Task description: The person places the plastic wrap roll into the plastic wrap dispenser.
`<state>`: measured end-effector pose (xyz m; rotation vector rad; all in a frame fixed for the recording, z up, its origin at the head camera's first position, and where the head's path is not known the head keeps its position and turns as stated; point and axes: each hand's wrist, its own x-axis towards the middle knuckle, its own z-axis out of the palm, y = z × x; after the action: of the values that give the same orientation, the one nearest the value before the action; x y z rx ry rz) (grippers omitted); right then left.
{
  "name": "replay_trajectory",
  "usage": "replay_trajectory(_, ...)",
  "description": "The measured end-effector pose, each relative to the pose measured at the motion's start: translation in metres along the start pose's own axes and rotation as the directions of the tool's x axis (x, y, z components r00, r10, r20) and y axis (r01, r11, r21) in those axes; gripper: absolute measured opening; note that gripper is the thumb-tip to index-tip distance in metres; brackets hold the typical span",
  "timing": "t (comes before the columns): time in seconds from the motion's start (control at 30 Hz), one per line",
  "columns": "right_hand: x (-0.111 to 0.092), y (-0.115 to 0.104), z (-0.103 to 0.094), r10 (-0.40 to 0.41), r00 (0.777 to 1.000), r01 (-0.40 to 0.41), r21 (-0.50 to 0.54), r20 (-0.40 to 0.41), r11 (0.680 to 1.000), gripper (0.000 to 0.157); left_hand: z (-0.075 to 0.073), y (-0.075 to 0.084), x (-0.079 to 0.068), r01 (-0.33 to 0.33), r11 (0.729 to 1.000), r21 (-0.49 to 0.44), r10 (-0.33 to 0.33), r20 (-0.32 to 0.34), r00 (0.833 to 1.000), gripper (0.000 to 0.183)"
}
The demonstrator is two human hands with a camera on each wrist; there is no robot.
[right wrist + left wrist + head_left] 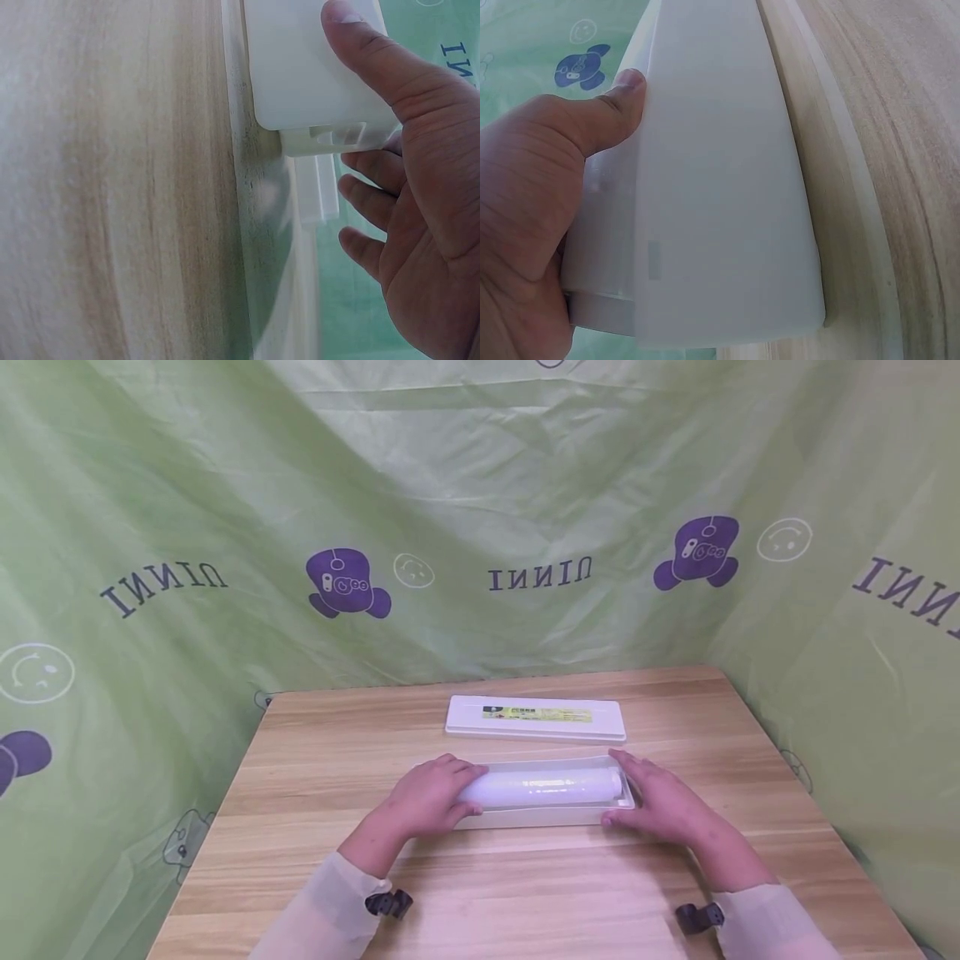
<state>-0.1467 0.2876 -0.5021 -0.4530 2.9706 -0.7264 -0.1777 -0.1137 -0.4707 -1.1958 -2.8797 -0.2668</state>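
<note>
Left hand (431, 795), fingers clamped on a white roll (543, 787) in a box (542, 817), right hand (663, 802), fingers gripping the box's right end, lid (536, 725) behind the box.

One left hand (430, 795) and one right hand (662, 802) are showing over one table (315, 768). One white box (540, 817) is carrying one roll (536, 787), and one lid (517, 727) is lying toward the far edge

Smooth plastic box (534, 817), glossy roll (543, 787), wood-grained table (525, 893)
</note>
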Motion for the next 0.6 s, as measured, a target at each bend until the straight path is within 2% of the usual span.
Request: replay_trajectory(0.6,0.0001,0.0017,0.0017,-0.002,1.0,0.002,-0.003,-0.002,1.0,0.113,0.0014,-0.0049,0.0023,0.04,0.997,-0.07,-0.034,0.094,0.995,0.059)
